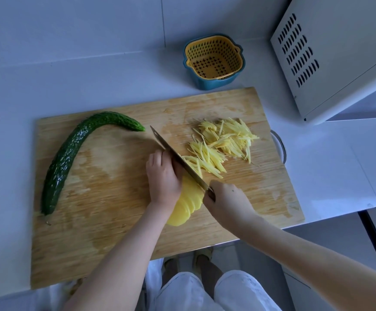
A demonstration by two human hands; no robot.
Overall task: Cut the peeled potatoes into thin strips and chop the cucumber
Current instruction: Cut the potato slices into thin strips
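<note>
Grips the knife (162, 142) by its handle with the right hand (227, 200), fingers clamped round it, thumb side toward the blade. Holds the blade slanting across the wooden cutting board (106, 176), tip toward the far left, heel toward the near right, edge down on the potato.

Steadies the overlapping potato slices (187, 205) with the left hand (163, 178), fingers (157, 158) curled down onto the far end of the stack, knuckles close against the left flat of the blade. Near end of the yellow stack uncovered, fanned out between the two wrists toward the near edge of the board.

Just right of the blade, a loose heap of thin potato strips (223, 142), spread toward the far right corner of the board, the nearest ones touching the blade.

On the left part of the board, well apart from the hands, a whole dark green cucumber (70, 153), uncut, curved like a hook, its far end bent toward the knife tip, its near end close to the left edge.

Wet patches on the bare wood between cucumber and potato.

Under the board, a pale tabletop (47, 75). Beyond the far edge of the board, a yellow strainer (205, 48) nested inside a blue bowl (207, 84). At the far right, a white appliance (339, 52) with rows of vent slots. At the right edge of the board, a metal ring (280, 144).
</note>
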